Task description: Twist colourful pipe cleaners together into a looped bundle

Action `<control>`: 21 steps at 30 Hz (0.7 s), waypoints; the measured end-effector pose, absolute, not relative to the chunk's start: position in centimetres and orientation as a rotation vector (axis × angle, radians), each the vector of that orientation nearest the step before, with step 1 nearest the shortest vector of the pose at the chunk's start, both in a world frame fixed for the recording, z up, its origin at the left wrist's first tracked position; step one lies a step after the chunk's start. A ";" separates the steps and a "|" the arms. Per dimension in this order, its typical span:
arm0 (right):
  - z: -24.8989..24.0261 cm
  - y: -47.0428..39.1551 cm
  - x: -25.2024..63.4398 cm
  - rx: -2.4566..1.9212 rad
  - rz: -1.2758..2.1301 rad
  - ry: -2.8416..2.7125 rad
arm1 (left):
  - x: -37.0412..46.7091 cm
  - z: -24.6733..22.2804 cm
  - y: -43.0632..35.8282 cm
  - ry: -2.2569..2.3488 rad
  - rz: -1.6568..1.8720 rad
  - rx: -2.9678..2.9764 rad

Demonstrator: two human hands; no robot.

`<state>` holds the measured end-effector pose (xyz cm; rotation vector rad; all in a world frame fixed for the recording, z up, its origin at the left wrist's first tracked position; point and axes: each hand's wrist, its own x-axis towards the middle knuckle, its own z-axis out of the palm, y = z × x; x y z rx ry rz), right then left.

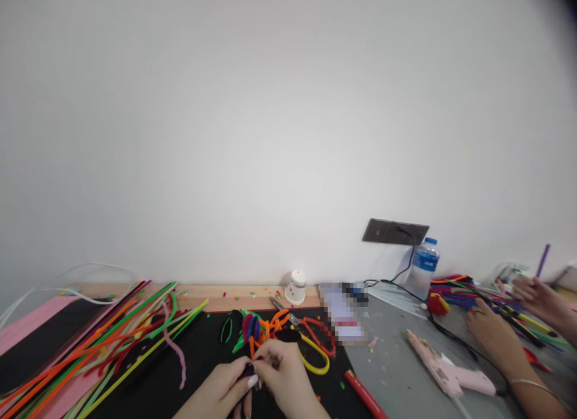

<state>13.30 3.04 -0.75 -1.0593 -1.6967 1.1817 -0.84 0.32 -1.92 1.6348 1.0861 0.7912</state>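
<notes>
My left hand [225, 384] and my right hand [285, 371] meet at the front of the black mat [148, 386]. Between their fingertips is a small dark purple piece [249, 368], mostly covered, so its kind is unclear. Both hands are closed in a pinch on it. Just beyond my knuckles lie bent and coiled pipe cleaners in green, purple and orange [265, 327]. Scissors with orange-red handles [318, 333] rest beside them, and a yellow loop [318, 359] curves out to the right of my right hand.
Long colourful pipe cleaners [112, 341] spread over the left side. A white cup [296, 288] stands by the wall. At right are a phone [342, 317], a red stick-like tool [364, 395], a pink glue gun [451, 368], a water bottle [424, 269], cables, and another person's hands [493, 335].
</notes>
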 end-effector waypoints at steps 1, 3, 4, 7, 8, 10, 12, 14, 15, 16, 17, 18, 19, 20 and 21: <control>-1.0 3.1 13.3 -1.056 1.176 -1.707 | -0.8 -2.1 0.3 1.076 0.781 1.613; -1.2 3.1 13.3 -1.053 1.175 -1.725 | -0.7 -2.3 0.4 1.062 0.779 1.578; -1.2 3.2 13.3 -1.052 1.178 -1.733 | -0.7 -2.4 0.4 1.065 0.790 1.575; -0.9 3.2 13.4 -1.050 1.219 -1.733 | -0.9 -2.2 0.2 1.134 0.840 1.592; -0.8 3.2 13.4 -1.056 1.217 -1.737 | -1.0 -2.1 0.1 1.167 0.855 1.592; -0.6 3.1 13.6 -1.073 1.173 -1.777 | -1.2 -1.9 -0.1 1.214 0.851 1.573; -0.6 3.0 13.7 -1.079 1.092 -1.869 | -1.2 -1.8 -0.2 1.235 0.831 1.566; -0.4 2.9 13.9 -1.075 1.016 -1.958 | -1.1 -1.9 -0.3 1.242 0.823 1.577; -0.3 2.8 13.9 -1.071 0.988 -1.990 | -1.1 -1.9 -0.2 1.238 0.824 1.591; -0.2 2.8 14.0 -1.065 0.976 -2.011 | -1.0 -1.9 -0.2 1.228 0.822 1.606; -0.1 2.8 14.0 -1.058 0.974 -2.025 | -1.0 -1.9 -0.2 1.212 0.813 1.623; 0.1 2.8 14.0 -1.052 0.977 -2.032 | -0.9 -1.9 -0.2 1.197 0.796 1.639; 0.2 2.8 14.1 -1.048 0.980 -2.038 | -0.9 -1.8 -0.3 1.188 0.780 1.655; 0.3 2.8 14.1 -1.050 0.980 -2.043 | -0.9 -1.7 -0.3 1.187 0.768 1.670; 0.4 2.8 14.1 -1.058 0.975 -2.048 | -0.8 -1.6 -0.4 1.194 0.758 1.684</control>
